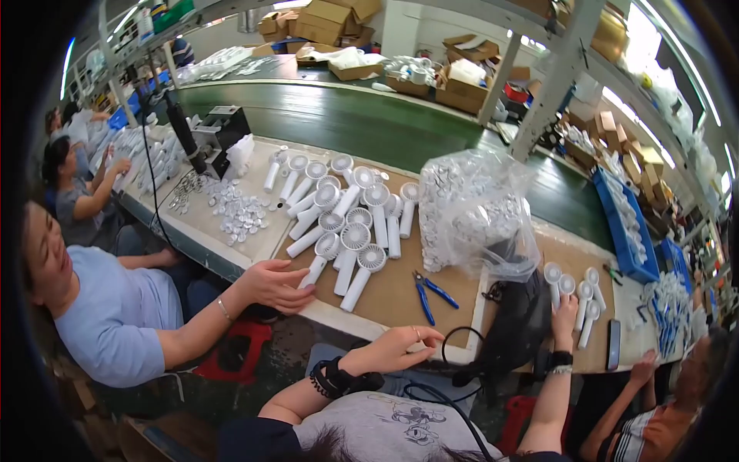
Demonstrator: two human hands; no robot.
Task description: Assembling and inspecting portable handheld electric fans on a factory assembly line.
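Note:
My left hand is in front of the table's near edge, fingers loosely stretched out with nothing in them. Near it a pair of blue-handled pliers lies spread on the brown board. To the right, my right hand is closed around the handle of a white handheld fan, whose round grille shows above the fingers. More white fans lie close beside that hand. A large group of white handheld fans covers the board on the left, where a co-worker's hand touches the nearest ones.
A clear plastic bag of white parts and a black bag divide the table. Small white discs lie far left. Behind runs a green conveyor belt. At right are a phone and a blue crate. Co-workers sit on both sides.

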